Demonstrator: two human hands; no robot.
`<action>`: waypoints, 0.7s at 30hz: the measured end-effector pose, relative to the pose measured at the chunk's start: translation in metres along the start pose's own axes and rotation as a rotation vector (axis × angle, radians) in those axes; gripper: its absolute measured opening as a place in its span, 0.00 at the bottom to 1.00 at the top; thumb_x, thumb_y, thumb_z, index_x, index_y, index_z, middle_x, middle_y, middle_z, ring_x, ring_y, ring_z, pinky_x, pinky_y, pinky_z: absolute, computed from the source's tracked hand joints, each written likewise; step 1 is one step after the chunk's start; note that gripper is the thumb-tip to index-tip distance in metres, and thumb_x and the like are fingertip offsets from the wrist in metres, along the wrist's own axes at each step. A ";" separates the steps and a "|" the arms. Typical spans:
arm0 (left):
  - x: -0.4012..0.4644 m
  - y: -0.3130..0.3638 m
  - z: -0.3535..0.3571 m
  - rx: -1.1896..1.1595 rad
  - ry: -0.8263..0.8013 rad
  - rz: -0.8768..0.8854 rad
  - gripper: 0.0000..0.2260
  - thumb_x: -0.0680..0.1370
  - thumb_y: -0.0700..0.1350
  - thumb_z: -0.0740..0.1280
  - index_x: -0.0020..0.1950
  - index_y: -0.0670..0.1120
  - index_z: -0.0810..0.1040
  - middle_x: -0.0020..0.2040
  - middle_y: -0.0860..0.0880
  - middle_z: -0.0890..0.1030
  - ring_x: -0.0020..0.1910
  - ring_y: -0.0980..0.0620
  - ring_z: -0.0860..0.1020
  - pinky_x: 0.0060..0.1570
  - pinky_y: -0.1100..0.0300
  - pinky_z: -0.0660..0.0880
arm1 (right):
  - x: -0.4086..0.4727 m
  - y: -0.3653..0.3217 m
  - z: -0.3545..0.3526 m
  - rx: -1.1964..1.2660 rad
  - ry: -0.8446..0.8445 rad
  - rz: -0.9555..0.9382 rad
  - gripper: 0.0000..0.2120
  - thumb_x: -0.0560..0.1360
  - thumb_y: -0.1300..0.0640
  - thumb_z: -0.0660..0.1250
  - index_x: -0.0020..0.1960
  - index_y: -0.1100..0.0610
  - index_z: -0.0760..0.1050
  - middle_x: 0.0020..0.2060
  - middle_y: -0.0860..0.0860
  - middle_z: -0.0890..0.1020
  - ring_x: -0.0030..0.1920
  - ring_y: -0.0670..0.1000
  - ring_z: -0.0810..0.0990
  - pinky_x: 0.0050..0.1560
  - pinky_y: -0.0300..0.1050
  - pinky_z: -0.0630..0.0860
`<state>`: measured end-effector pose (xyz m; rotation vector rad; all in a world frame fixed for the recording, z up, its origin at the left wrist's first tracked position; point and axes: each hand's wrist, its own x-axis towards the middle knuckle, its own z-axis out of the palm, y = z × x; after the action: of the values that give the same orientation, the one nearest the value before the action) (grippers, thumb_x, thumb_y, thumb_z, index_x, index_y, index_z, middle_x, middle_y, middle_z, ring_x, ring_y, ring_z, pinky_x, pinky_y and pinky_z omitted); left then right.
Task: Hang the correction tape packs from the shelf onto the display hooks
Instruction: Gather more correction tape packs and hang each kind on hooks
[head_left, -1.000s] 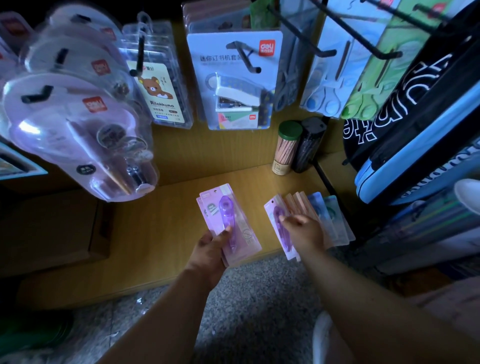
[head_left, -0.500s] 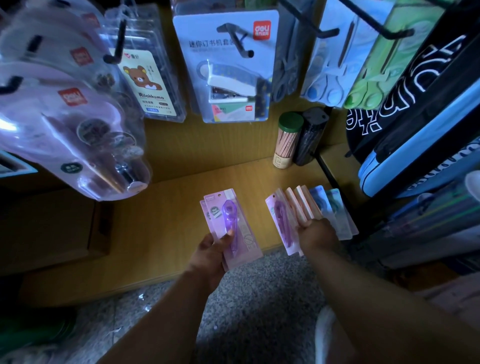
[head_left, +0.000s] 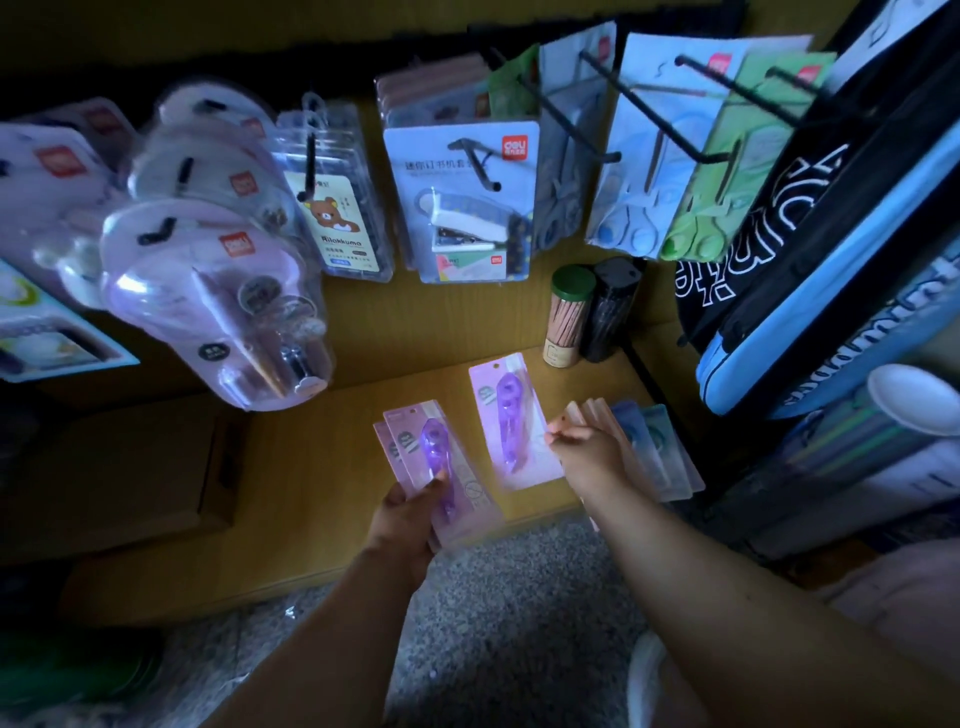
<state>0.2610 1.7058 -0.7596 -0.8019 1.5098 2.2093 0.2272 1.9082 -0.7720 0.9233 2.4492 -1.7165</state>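
1. The left hand (head_left: 410, 512) holds two packs (head_left: 441, 467) over the shelf (head_left: 311, 457).
2. The right hand (head_left: 587, 452) holds one pack (head_left: 511, 421) to their right.
3. More packs (head_left: 649, 447) lie behind the right hand.
4. Two tubes (head_left: 587, 317) stand at the back.

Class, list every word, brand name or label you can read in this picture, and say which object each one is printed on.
"deli": red logo on the stapler pack.
"deli": red logo on the lilac pack at left.
"Rilakkuma": bear card pack.
Chinese line on the stapler pack: too blurred to read.
White lettering on the black bag: cut off, unreadable.
Correction tape packs: print too small.
Pencil tube label: too small.
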 end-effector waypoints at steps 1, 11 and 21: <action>-0.002 0.003 0.000 -0.016 0.002 0.007 0.15 0.79 0.38 0.67 0.66 0.36 0.76 0.57 0.33 0.79 0.45 0.41 0.78 0.54 0.41 0.72 | -0.003 -0.005 0.000 0.026 -0.026 -0.018 0.06 0.72 0.60 0.72 0.46 0.63 0.82 0.36 0.53 0.80 0.39 0.50 0.76 0.41 0.39 0.70; -0.046 0.023 0.005 -0.074 -0.114 0.102 0.13 0.79 0.39 0.66 0.63 0.40 0.78 0.57 0.39 0.84 0.50 0.40 0.84 0.46 0.41 0.82 | -0.064 -0.033 -0.011 0.094 -0.223 -0.115 0.08 0.73 0.60 0.72 0.43 0.66 0.81 0.29 0.48 0.76 0.32 0.43 0.71 0.31 0.32 0.65; -0.108 0.042 0.016 0.036 -0.257 0.221 0.18 0.76 0.44 0.69 0.63 0.38 0.78 0.59 0.34 0.82 0.56 0.34 0.80 0.61 0.34 0.72 | -0.115 -0.071 -0.046 0.216 -0.349 -0.233 0.12 0.75 0.57 0.68 0.35 0.56 0.70 0.30 0.49 0.68 0.34 0.44 0.69 0.38 0.40 0.63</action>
<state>0.3169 1.7087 -0.6572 -0.3352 1.5657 2.3263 0.3038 1.8793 -0.6545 0.3120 2.2437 -2.0410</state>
